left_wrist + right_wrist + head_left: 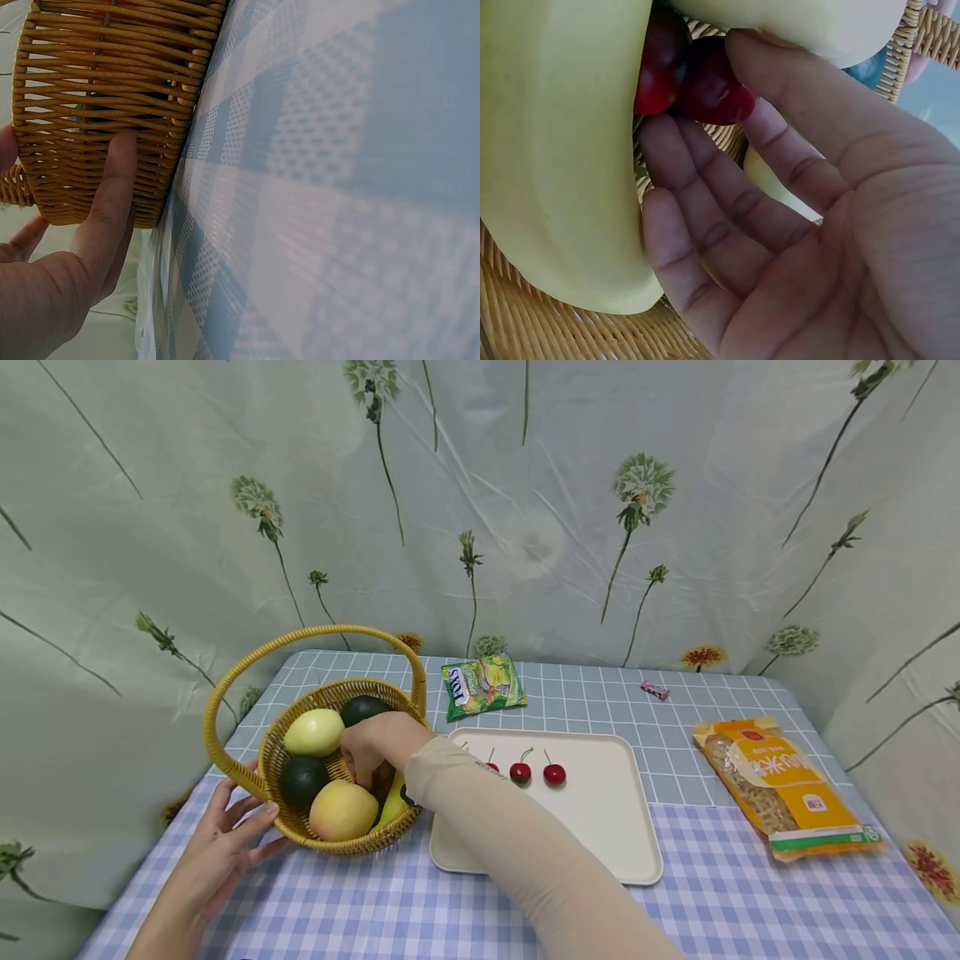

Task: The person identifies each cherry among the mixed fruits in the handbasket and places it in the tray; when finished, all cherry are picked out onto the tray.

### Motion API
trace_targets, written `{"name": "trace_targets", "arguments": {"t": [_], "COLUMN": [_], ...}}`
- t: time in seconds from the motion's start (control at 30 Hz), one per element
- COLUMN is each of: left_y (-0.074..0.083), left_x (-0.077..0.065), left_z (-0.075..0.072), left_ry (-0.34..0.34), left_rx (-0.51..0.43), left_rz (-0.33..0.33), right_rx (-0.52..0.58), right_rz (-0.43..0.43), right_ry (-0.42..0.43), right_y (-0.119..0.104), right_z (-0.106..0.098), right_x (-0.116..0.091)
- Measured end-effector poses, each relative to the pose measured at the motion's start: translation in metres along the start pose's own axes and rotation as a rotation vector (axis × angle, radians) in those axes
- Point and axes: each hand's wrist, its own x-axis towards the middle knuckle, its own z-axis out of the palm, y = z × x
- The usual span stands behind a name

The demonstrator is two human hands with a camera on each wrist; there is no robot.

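My right hand [377, 745] reaches down into a yellow wicker basket [322, 847] with a tall hoop handle. In the right wrist view its thumb and fingertips pinch a dark red cherry [716, 86], and another dark red cherry [660, 56] sits right beside it. A banana [562, 165] borders the fingers there. A peach [343, 810], a pale yellow oval fruit [312, 732] and dark green fruits [303, 782] also lie in the basket. My left hand [228, 827] rests spread fingers against the basket's outer left wall, near the handle's foot.
Right of the basket lies a cream tray [600, 827] with several cherries [554, 774], partly covered by my right sleeve. Behind it is a green FOX'S candy bag [485, 685]. A small wrapped candy [655, 690] and an orange noodle packet [787, 785] lie farther right.
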Motion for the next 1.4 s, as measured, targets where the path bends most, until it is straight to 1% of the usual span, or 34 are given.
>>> {"name": "trace_targets", "arguments": {"t": [0.1, 0.17, 0.3, 0.4, 0.47, 0.6, 0.77, 0.93, 1.07, 1.27, 1.4], "left_y": [0.0, -0.001, -0.002, -0.002, -0.001, -0.001, -0.002, -0.002, -0.002, -0.004, -0.003], "left_x": [0.0, 0.001, 0.001, 0.0, -0.001, 0.0, 0.001, 0.0, -0.001, -0.001, 0.0], "left_z": [0.0, 0.0, 0.0, 0.001, 0.001, 0.002, 0.002, 0.002, 0.001, -0.001, -0.002], "left_ry": [0.002, 0.004, 0.004, 0.005, 0.005, 0.01, 0.023, 0.021, 0.011, 0.01, 0.007], "left_rx": [0.0, 0.002, 0.008, 0.009, 0.016, 0.026, 0.027, 0.012, 0.008, 0.009, 0.011], "left_rz": [-0.002, -0.01, -0.017, -0.014, -0.017, -0.03, -0.043, -0.023, -0.008, -0.006, -0.014], "right_rx": [-0.009, 0.008, 0.04, 0.033, 0.028, 0.017, 0.022, 0.095, 0.138, 0.23, 0.266], "right_rz": [0.015, 0.032, 0.023, -0.01, -0.034, -0.115, -0.21, -0.294, -0.338, -0.366, -0.379], "right_ry": [0.02, 0.033, 0.036, 0.034, 0.049, 0.105, 0.186, 0.214, 0.244, 0.285, 0.299], "right_y": [0.002, 0.003, 0.008, 0.013, 0.017, 0.027, 0.04, 0.056, 0.07, 0.087, 0.098], "right_z": [-0.001, -0.001, -0.002, -0.004, -0.005, -0.006, -0.007, -0.007, -0.005, -0.001, 0.0], "right_x": [-0.001, -0.002, -0.004, -0.005, -0.007, -0.011, -0.023, -0.036, -0.048, -0.063, -0.074]}}
